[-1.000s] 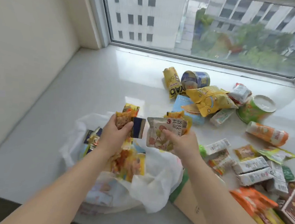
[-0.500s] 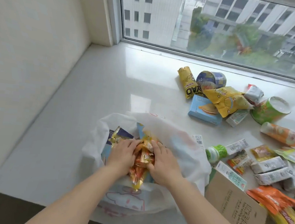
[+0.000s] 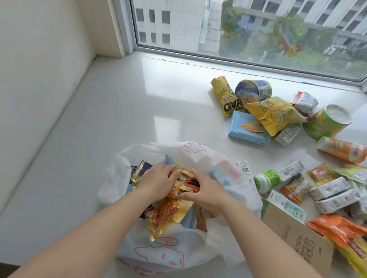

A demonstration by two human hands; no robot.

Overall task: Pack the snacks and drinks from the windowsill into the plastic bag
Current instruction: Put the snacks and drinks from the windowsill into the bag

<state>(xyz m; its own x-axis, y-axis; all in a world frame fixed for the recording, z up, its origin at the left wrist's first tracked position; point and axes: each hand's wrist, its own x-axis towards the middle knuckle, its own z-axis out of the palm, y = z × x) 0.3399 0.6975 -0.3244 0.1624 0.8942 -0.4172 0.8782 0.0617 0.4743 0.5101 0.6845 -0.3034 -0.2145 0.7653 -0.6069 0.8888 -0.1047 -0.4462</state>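
Both hands are inside the mouth of the white plastic bag (image 3: 164, 253), which lies open on the windowsill (image 3: 91, 120). The left hand (image 3: 156, 181) and right hand (image 3: 207, 192) press palms-down on a pile of orange snack packets (image 3: 183, 183), fingers curled over it from either side; whether either hand pinches a packet I cannot tell. Below the hands a long orange-yellow packet (image 3: 161, 218) points its long axis toward the near edge. To the right of the right hand lie a green-capped bottle (image 3: 267, 180) and a brown carton (image 3: 298, 235).
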